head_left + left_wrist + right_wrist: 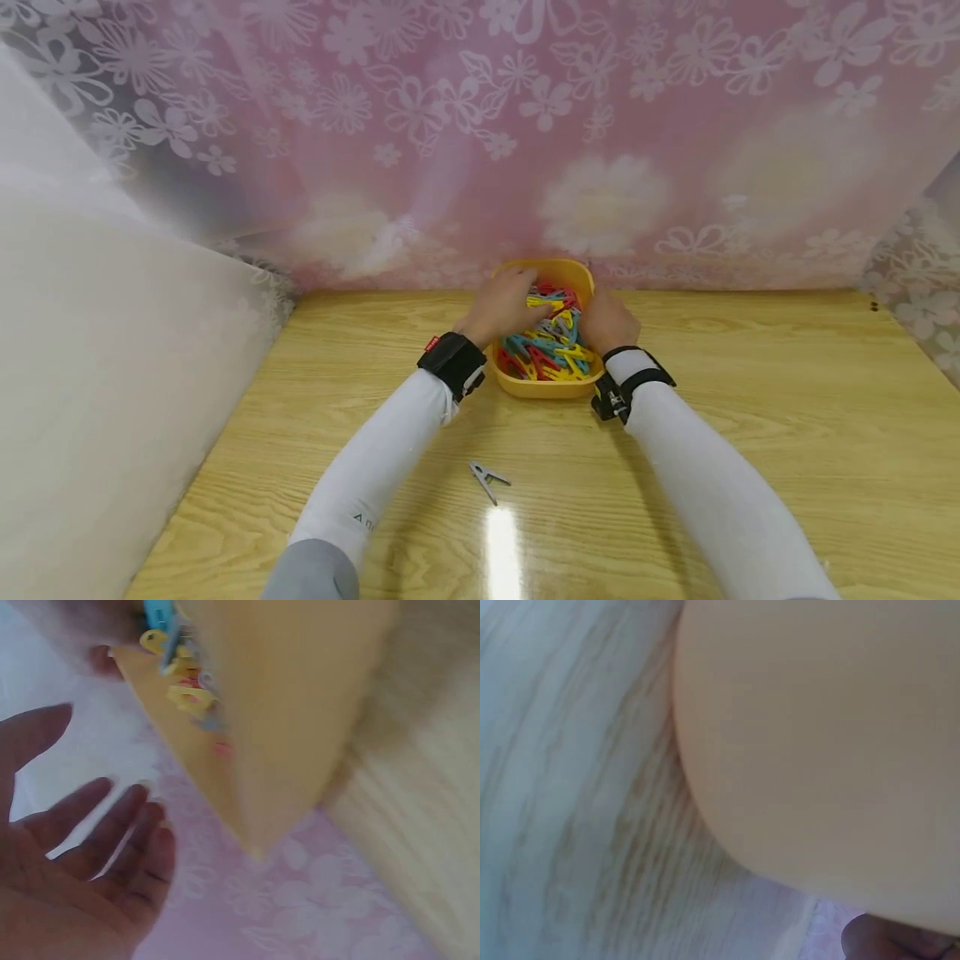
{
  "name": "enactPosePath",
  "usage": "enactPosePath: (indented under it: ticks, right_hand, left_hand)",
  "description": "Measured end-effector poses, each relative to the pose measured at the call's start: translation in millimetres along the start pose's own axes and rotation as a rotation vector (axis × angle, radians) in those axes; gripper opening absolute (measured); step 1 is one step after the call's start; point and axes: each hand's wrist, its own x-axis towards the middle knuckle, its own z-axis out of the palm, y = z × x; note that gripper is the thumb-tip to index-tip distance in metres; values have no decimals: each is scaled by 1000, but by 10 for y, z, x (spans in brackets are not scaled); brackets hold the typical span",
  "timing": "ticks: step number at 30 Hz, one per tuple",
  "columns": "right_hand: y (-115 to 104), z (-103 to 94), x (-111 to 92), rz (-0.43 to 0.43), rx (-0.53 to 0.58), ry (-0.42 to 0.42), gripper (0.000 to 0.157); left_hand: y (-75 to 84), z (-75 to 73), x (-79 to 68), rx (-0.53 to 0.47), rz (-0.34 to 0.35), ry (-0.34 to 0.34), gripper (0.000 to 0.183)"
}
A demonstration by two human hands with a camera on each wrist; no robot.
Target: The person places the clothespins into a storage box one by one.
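Note:
A yellow plastic basket (542, 389) full of red, yellow, blue and grey clothespins (557, 337) stands at the back of the table. My left hand (501, 307) is over its left side; in the left wrist view that hand (97, 862) has spread, slightly bent fingers and an empty palm. At the right rim, my right hand (606, 321) grips the basket. The right wrist view is mostly filled by the basket's outer wall (817, 750), with a few fingers (885, 937) showing at its lower edge. A single grey clothespin (486, 478) lies nearer me.
A pink flowered curtain (450, 167) hangs directly behind the basket, along the back edge of the wooden table (750, 400). White sheeting (112, 333) borders the left side, and more flowered cloth (918, 275) the right.

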Motion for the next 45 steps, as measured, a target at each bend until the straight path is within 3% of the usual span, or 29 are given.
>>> enactPosePath:
  ticks: [8,15,17,23,31,37,45]
  right_hand:
    - [1,39,19,3,1,-6,37]
    - [7,19,30,-11,20,-25,35]
    - [23,0,32,-9,18,-20,33]
    - [13,-26,18,9,11,-28,35]
    - [-21,8,0,3,4,-33,38]
    - [-12,-4,-8,4,8,-28,39]
    - [-34,-24,-21,7,18,-42,39]
  left_hand:
    - [-171,21,-322,-124,119,107,26]
    - [-190,-53,-728,-319,225,45,11]
    - [-174,-79,-829,-331,265,23,10]
    - [-197,-28,-1191,-275,305,-80,19]
    - [-273,185,-1590,-150,328,-260,51]
    - [-218,294,-1685,-74,418,-312,59]
    - [-155,417,-1685,42,523,-302,42]
